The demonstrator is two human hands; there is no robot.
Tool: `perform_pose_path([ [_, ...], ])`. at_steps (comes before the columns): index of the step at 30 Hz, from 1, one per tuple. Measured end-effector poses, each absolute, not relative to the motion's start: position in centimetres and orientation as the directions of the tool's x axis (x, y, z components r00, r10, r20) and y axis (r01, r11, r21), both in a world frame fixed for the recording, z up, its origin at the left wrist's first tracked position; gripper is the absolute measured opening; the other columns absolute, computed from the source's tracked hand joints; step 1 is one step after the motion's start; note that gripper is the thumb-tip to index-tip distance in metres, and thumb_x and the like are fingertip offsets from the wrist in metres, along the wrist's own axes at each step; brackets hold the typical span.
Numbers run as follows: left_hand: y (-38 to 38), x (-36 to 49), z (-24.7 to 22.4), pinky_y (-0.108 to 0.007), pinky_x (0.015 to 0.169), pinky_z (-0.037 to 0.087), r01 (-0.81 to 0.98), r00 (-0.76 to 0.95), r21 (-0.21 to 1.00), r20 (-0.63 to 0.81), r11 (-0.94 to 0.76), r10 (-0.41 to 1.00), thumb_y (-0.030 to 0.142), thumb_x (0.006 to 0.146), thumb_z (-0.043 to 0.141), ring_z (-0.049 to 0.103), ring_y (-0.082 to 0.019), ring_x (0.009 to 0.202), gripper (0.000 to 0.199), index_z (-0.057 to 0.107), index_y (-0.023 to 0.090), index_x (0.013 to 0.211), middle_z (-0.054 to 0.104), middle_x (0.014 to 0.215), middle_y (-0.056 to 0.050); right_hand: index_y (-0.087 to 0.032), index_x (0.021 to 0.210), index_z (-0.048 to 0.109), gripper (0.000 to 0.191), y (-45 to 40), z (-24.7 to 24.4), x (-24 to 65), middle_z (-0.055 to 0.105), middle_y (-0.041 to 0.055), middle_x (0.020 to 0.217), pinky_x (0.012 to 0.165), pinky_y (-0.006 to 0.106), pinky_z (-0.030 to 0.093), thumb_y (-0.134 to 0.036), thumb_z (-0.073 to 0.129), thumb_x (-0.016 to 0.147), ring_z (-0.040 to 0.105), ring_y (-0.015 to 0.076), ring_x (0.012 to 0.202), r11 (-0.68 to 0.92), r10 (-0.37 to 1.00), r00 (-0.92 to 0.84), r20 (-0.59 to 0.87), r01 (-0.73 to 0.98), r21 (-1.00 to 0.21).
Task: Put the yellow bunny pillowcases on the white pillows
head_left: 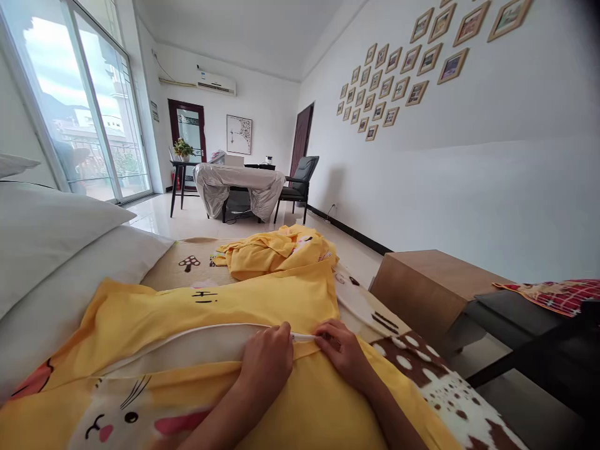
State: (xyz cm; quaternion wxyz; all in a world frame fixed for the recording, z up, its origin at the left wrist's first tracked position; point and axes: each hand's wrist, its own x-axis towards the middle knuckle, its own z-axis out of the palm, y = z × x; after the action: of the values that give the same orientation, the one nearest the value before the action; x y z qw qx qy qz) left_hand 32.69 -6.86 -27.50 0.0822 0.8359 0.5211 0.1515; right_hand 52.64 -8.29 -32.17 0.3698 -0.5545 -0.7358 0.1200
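A yellow pillowcase (281,294) with a printed rabbit face lies before me on the bed, with a white pillow (201,347) showing through its long opening. White zipper (304,337) edges run along that opening and come together between my hands. My left hand (269,359) is closed on the zipper at the right end of the gap, its fingertips mostly hidden behind the knuckles. Just to the right, my right hand (344,353) pinches the zipper and the fabric edge between thumb and fingers. The zipper's slider cannot be made out.
Beyond the pillowcase lies a crumpled yellow cloth (276,253) on a patterned blanket (407,356). White pillows (70,262) are stacked at left. A brown box (422,281) and a dark chair with a red plaid cloth (553,295) stand at right. Farther back is a covered table (239,176).
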Motion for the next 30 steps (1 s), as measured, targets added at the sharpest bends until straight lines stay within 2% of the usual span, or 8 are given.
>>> perform_pose_path([
  [3, -6.9, 32.6, -27.5, -0.032, 0.061, 0.042, 0.837, 0.418, 0.3, 0.188, -0.457, 0.889, 0.022, 0.092, 0.035, 0.067, -0.025, 0.078, 0.023, 0.057, 0.02, 0.084, 0.071, 0.085, -0.005, -0.018, 0.085, 0.063, 0.017, -8.8, -29.8, 51.4, 0.062, 0.0056, 0.088, 0.077, 0.031, 0.041, -0.026, 0.049, 0.089, 0.057, 0.019, 0.086, 0.285, 0.938, -0.132, 0.322, 0.822, -0.492],
  [6, -7.1, 32.6, -27.0, -0.032, 0.061, 0.043, 0.836, 0.443, 0.267, 0.187, -0.479, 0.877, 0.016, 0.089, 0.036, 0.067, -0.027, 0.079, 0.022, 0.058, 0.019, 0.087, 0.07, 0.086, -0.007, -0.018, 0.088, 0.065, 0.018, -8.9, -26.7, 49.4, 0.064, 0.0065, 0.09, 0.072, 0.03, 0.039, -0.021, 0.047, 0.088, 0.058, 0.0196, 0.083, 0.245, 0.966, -0.209, 0.153, 0.931, -0.269],
  [9, -7.1, 32.8, -26.3, -0.032, 0.061, 0.042, 0.836, 0.451, 0.253, 0.188, -0.487, 0.872, 0.011, 0.084, 0.039, 0.067, -0.026, 0.079, 0.021, 0.058, 0.019, 0.089, 0.07, 0.087, -0.007, -0.017, 0.079, 0.065, 0.02, -8.4, -24.2, 47.2, 0.064, 0.0068, 0.084, 0.063, 0.028, 0.034, -0.017, 0.046, 0.086, 0.058, 0.0185, 0.076, 0.25, 0.968, -0.246, 0.058, 0.964, -0.089],
  [11, -7.1, 32.9, -26.2, -0.031, 0.06, 0.041, 0.836, 0.444, 0.261, 0.195, -0.482, 0.875, 0.013, 0.083, 0.042, 0.067, -0.025, 0.079, 0.018, 0.058, 0.02, 0.089, 0.069, 0.087, -0.006, -0.016, 0.071, 0.063, 0.019, -7.9, -23.6, 46.0, 0.064, 0.0062, 0.077, 0.059, 0.027, 0.031, -0.013, 0.047, 0.081, 0.058, 0.0171, 0.07, 0.247, 0.969, -0.246, 0.038, 0.968, -0.041],
  [15, -7.1, 32.9, -27.2, -0.029, 0.059, 0.038, 0.828, 0.407, 0.308, 0.246, -0.469, 0.88, 0.017, 0.088, 0.041, 0.066, -0.022, 0.075, 0.017, 0.057, 0.02, 0.087, 0.069, 0.085, -0.004, -0.017, 0.065, 0.06, 0.022, -7.4, -24.7, 45.6, 0.063, 0.0055, 0.072, 0.057, 0.027, 0.03, -0.007, 0.046, 0.078, 0.055, 0.0152, 0.064, 0.245, 0.964, -0.235, 0.125, 0.967, -0.074],
  [19, -7.3, 32.7, -28.4, -0.028, 0.059, 0.036, 0.831, 0.403, 0.297, 0.264, -0.471, 0.876, 0.015, 0.093, 0.034, 0.065, -0.02, 0.073, 0.024, 0.057, 0.02, 0.086, 0.068, 0.083, -0.004, -0.019, 0.062, 0.061, 0.025, -7.3, -26.3, 47.2, 0.062, 0.0029, 0.07, 0.058, 0.026, 0.033, -0.009, 0.049, 0.082, 0.055, 0.014, 0.063, 0.381, 0.916, -0.342, 0.211, 0.905, -0.189],
  [22, -7.3, 32.3, -28.3, -0.028, 0.061, 0.036, 0.845, 0.399, 0.272, 0.255, -0.461, 0.881, 0.017, 0.093, 0.034, 0.064, -0.021, 0.074, 0.024, 0.057, 0.02, 0.086, 0.068, 0.083, -0.004, -0.02, 0.061, 0.062, 0.024, -7.1, -26.5, 48.1, 0.062, 0.0012, 0.065, 0.059, 0.026, 0.033, -0.01, 0.052, 0.081, 0.054, 0.0141, 0.061, 0.432, 0.887, -0.373, 0.27, 0.879, -0.203],
  [30, -7.3, 29.4, -25.5, -0.031, 0.065, 0.036, 0.916, 0.274, 0.259, 0.153, -0.306, 0.949, 0.022, 0.091, 0.04, 0.063, -0.024, 0.075, 0.023, 0.058, 0.02, 0.078, 0.069, 0.076, -0.006, -0.02, 0.066, 0.063, 0.018, -6.7, -26.3, 48.1, 0.062, -0.0003, 0.067, 0.056, 0.026, 0.032, -0.012, 0.055, 0.08, 0.054, 0.0137, 0.061, 0.402, 0.913, -0.365, 0.18, 0.877, -0.264],
])
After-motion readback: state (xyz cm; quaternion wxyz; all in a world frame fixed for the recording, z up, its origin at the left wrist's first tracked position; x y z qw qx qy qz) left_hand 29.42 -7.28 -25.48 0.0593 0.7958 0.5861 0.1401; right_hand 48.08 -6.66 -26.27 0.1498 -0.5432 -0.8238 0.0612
